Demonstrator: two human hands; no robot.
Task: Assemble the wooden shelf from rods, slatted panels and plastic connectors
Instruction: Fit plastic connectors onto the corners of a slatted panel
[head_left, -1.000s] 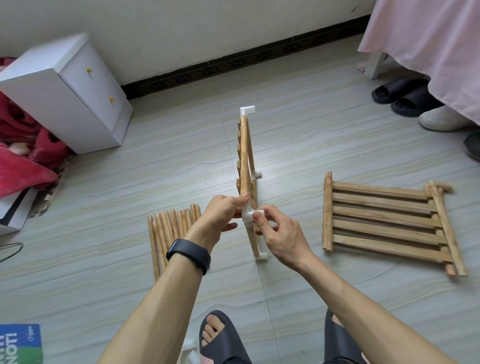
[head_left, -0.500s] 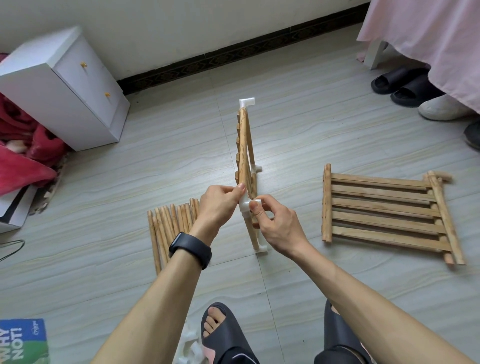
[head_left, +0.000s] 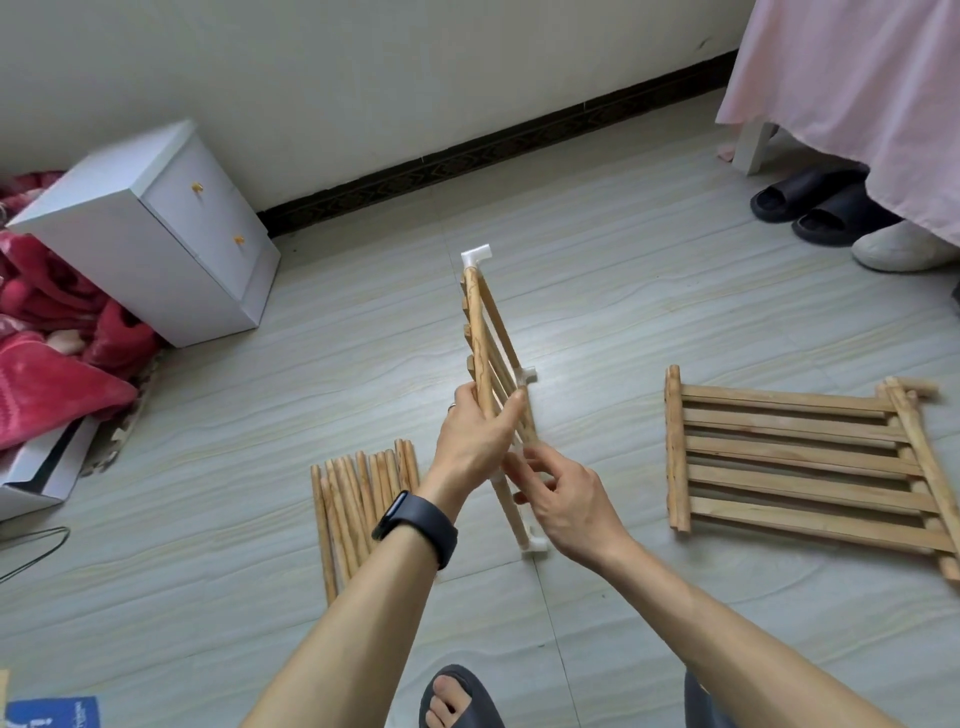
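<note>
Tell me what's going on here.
A person is putting together a wooden shelf on the floor. The left hand grips the top edge of a slatted panel standing on edge, with white connectors at its corners. The right hand, fingers loosely spread, is at the panel's near end. Loose rods lie to the left, and a second panel lies flat to the right.

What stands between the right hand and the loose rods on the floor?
The upright slatted panel, gripped by the left hand, stands between the right hand and the loose rods, and the left forearm crosses that path too. Nothing visible lies between the left hand and the rods.
</note>
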